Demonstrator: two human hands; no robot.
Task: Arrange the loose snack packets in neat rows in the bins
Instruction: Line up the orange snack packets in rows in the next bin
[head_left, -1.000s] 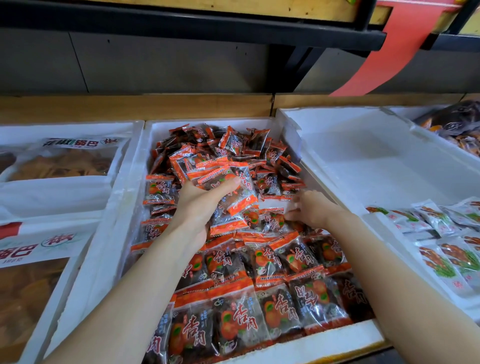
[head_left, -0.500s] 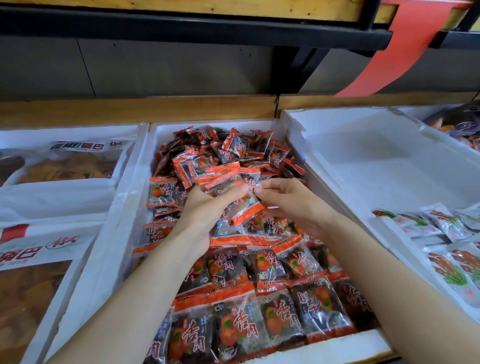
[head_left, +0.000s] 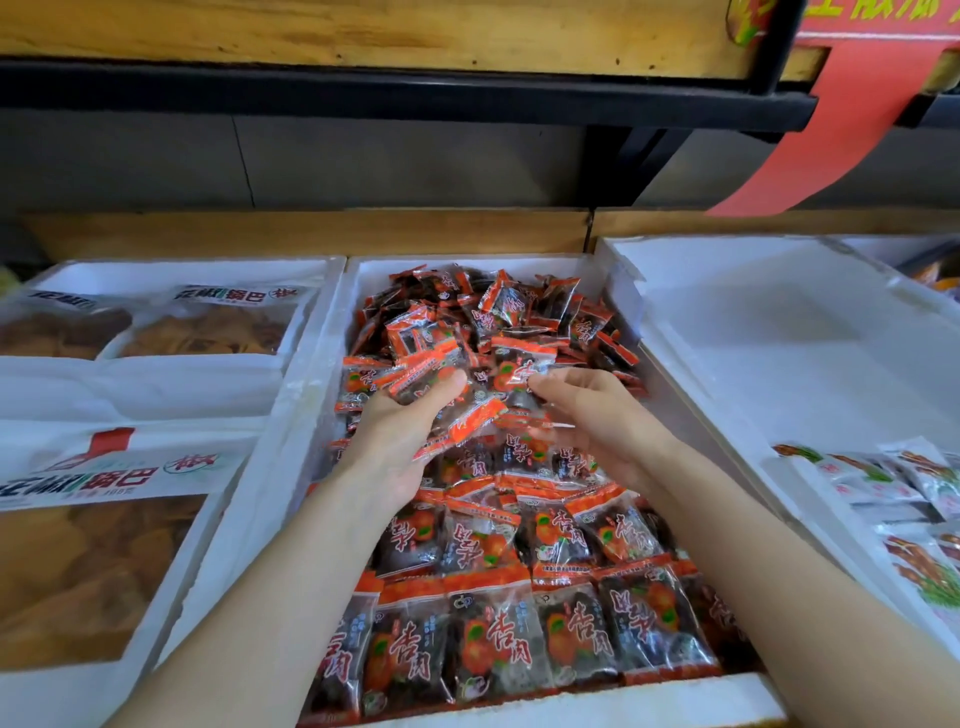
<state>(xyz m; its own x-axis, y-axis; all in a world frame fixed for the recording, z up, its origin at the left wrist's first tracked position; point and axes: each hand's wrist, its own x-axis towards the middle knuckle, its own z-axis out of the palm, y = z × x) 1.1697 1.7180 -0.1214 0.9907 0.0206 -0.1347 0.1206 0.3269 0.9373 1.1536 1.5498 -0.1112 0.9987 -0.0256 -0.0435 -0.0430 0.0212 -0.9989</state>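
Hands farther apart, packets between

Ahead of me runs a grey panelled wall, its seams showing as thin lines. A wooden ledge crosses below it, split by a narrow gap right of centre. Above me a black metal rail carries a pale wooden board, with a black upright behind the rail. A red strip hangs slanting at the upper right. The light is soft and even.
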